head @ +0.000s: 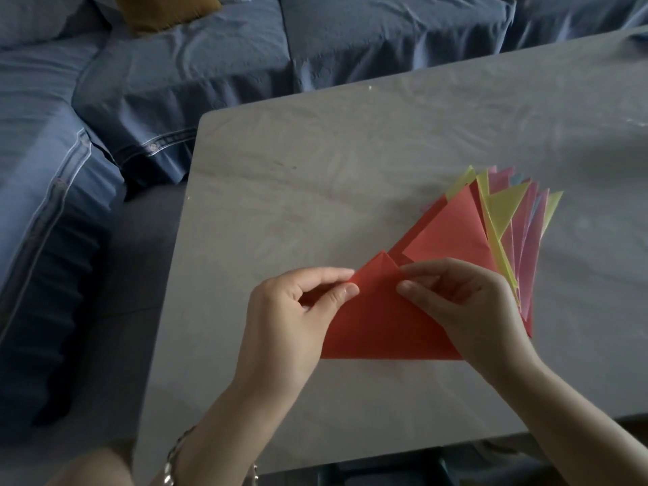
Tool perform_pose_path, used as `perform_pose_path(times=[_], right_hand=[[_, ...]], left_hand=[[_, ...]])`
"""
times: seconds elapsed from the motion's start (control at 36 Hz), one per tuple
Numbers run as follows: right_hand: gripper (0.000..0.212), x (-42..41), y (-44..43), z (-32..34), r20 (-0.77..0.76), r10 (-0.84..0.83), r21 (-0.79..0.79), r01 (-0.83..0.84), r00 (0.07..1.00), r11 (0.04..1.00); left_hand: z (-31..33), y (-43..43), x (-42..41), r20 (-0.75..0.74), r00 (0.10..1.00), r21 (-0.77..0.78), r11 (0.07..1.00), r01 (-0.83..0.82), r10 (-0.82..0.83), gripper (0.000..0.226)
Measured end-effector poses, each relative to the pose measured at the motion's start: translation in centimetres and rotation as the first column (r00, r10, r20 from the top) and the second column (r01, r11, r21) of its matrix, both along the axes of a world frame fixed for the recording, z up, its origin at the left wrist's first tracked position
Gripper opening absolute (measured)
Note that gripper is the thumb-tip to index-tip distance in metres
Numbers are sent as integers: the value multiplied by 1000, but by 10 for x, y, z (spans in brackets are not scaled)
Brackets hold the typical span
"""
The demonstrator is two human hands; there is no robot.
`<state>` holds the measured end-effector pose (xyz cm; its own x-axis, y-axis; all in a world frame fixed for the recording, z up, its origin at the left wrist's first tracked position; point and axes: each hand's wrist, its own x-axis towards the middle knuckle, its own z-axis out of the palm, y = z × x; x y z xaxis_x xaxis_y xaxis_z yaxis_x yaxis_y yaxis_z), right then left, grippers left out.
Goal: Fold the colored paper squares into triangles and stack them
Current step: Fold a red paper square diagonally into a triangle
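A red paper (378, 320), folded into a triangle, lies in the middle of the grey table (315, 152). My left hand (291, 317) pinches its left upper edge between thumb and fingers. My right hand (463, 303) pinches the paper near its top point from the right. Behind it, a fanned stack of folded triangles (505, 226) in red, yellow and pink lies on the table, partly hidden by my right hand.
A blue sofa (175, 82) wraps around the table's far and left sides, with a mustard cushion (164, 8) at the top. The table's left edge (168, 275) is close to my left arm. A metal bracelet (171, 461) sits on my left wrist.
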<state>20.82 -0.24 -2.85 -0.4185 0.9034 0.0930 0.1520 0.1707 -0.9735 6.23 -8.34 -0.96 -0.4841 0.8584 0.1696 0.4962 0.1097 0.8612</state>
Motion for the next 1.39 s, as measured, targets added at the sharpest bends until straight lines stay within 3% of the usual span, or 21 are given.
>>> perform_pose_path(times=[0.08, 0.69, 0.94, 1.14, 1.31, 1.39], right_hand=[[13, 1, -1, 0, -25, -4, -15, 4, 1000, 1000], [27, 4, -3, -1, 12, 33, 33, -33, 999, 999], [15, 5, -2, 0, 12, 68, -26, -68, 998, 997], [17, 7, -2, -2, 23, 97, -42, -96, 995, 994], [17, 6, -3, -5, 39, 71, -43, -69, 997, 997], [20, 5, -3, -7, 45, 71, -41, -69, 996, 997]], left_hand=[[0, 0, 0, -4, 1000, 6, 1000, 4, -4, 10], [-5, -2, 0, -6, 997, 12, 997, 78, -78, 19], [-7, -5, 1, 32, 996, -35, 996, 81, -79, 19], [-9, -7, 2, -28, 994, -14, 994, 110, -110, 20], [-14, -9, 1, -270, 956, 18, 992, 126, -116, 23], [-15, -10, 0, -266, 957, 17, 992, 123, -115, 23]])
